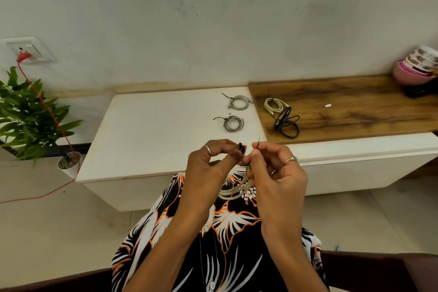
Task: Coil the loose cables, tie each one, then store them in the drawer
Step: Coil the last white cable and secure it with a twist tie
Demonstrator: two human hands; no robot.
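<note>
My left hand pinches the head end of a black zip tie just in front of my chest. The tie's thin tail sticks up from between the thumb and finger of my right hand, which pinches it. A coiled cream cable hangs below both hands, held partly by the right hand. Two grey coiled cables, each with a black tie, lie on the white top. A cream tied coil and a loose black cable lie on the wooden top.
A white cabinet top joins a wooden surface to the right. A small white piece lies on the wood. Stacked bowls stand at the far right. A potted plant and a red cord are at left.
</note>
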